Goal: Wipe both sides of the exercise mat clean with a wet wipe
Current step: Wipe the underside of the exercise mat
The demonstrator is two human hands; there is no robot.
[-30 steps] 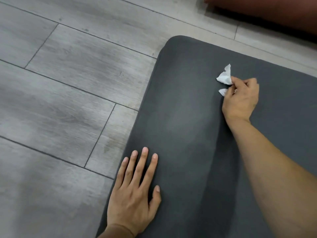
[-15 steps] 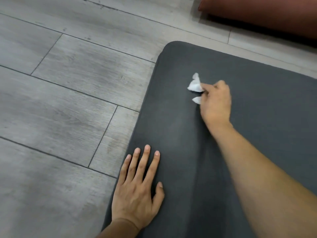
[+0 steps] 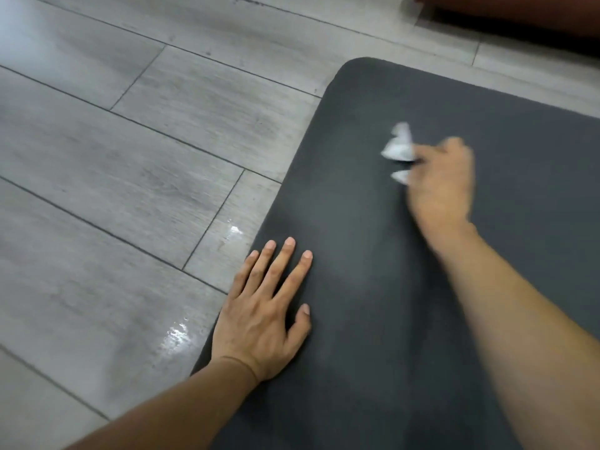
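Mat (image 3: 373, 287): dark grey, matte, lying flat on the floor, rounded far-left corner in view, left edge running diagonally toward the near side. Wipe (image 3: 400, 149): white, crumpled into a wad, motion-blurred, sitting on the mat's far part near that corner, two tips poking out to the left.
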